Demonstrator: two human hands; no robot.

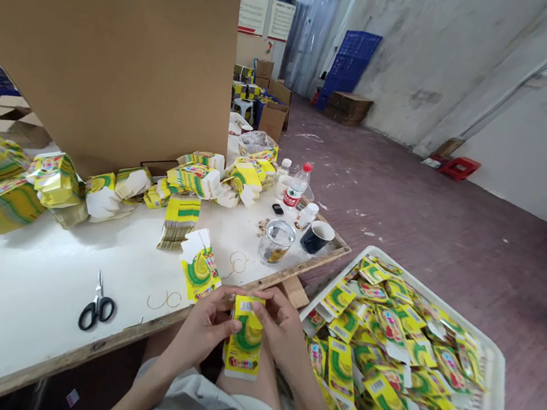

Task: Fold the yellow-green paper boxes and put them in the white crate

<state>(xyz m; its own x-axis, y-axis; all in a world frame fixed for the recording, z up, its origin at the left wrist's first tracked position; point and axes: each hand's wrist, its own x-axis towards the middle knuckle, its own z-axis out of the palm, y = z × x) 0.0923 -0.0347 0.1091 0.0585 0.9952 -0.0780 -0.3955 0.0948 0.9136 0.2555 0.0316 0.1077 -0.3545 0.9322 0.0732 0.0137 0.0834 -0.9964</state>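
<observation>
Over my lap, just off the table's edge, I hold a small yellow and green carton (pixel 246 342) upright, its barcode end at the top. My left hand (pixel 210 321) grips its left side, thumb on the front. On the opposite side my right hand (pixel 281 324) pinches the upper part near the barcode. Fingers behind the carton are hidden. On the table beyond my left hand lies an unfolded carton blank (pixel 200 264) with white flaps. A stack of flat cartons (pixel 179 221) stands behind it.
To my right a white plastic crate (pixel 497 376) holds many yellow cartons. Black-handled scissors (pixel 97 306) and rubber bands (pixel 173 299) lie on the white table (pixel 3 304). A clear jar (pixel 277 240), dark mug (pixel 317 237) and bottle (pixel 297 186) stand near its right edge; cardboard (pixel 120 64) rises behind.
</observation>
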